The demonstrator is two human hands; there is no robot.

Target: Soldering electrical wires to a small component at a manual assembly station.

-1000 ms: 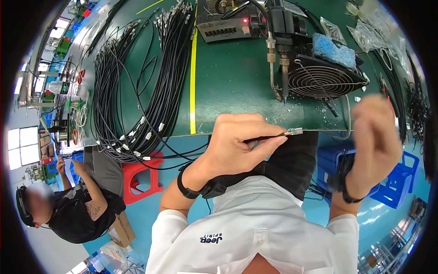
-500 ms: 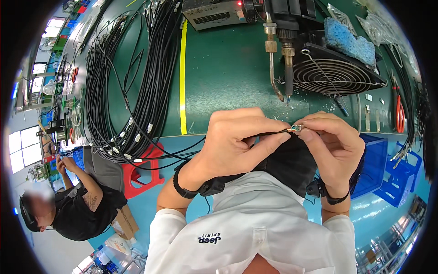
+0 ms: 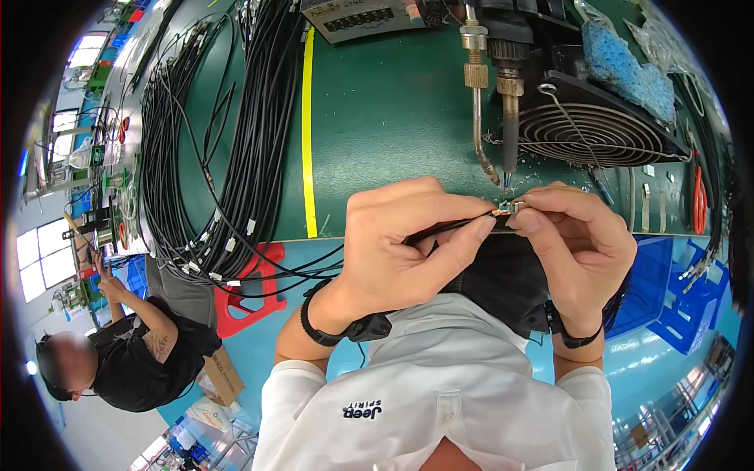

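Cable, thin and black, lay pinched in the left hand in the head view, the one view we had. We saw that hand's thumb and first finger pressed together on it, close to its end. The right hand had its thumb and first finger squeezed on a small shiny plug. Between the two hands we saw tiny coloured wires, too small for us to count. All this was over the near edge of the green table, right by the tip of a metal rod. We could not tell if the tip touched the plug.

We guessed that the plug was very light and hard, and easy to drop. The cable looked bendy but springy, and its smooth skin might have been a bit slippery. The tiny wires seemed the weakest part, and we thought a hard tug could snap them. We judged it best to hold the cable by its black skin, just behind the wires, and the plug by its sides, with fingers away from the tip.
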